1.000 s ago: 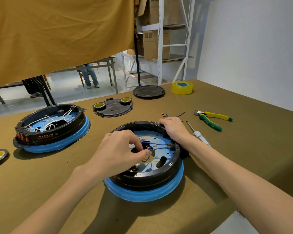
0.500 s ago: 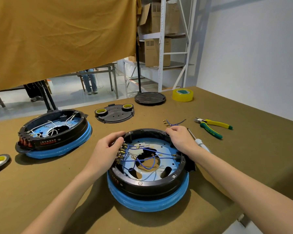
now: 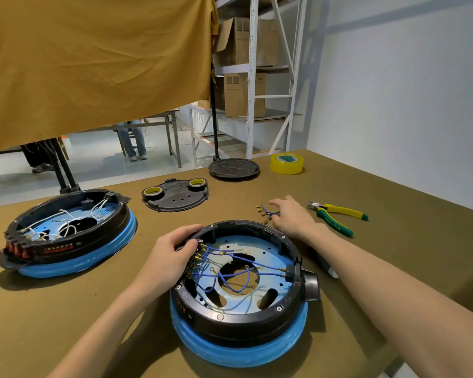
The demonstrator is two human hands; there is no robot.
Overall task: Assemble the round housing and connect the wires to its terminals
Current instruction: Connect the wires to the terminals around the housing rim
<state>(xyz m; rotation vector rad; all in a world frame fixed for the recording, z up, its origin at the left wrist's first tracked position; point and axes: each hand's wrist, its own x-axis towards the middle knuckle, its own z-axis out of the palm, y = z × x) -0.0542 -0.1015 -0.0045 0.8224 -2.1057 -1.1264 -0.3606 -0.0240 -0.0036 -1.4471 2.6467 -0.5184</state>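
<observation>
My left hand [image 3: 172,252] grips the housing [image 3: 243,282] rim; right hand [image 3: 292,216], grip apart, should pinch one loose wire [image 3: 266,214] by its terminal.

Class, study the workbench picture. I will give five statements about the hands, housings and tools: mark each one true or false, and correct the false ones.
1. The left hand grips the near housing at its rim. True.
2. The right hand holds the pliers. False: it reaches the loose wires; the pliers lie untouched.
3. The far housing has white wires. True.
4. The tape is red. False: yellow.
5. The near housing's wires are blue. True.
</observation>
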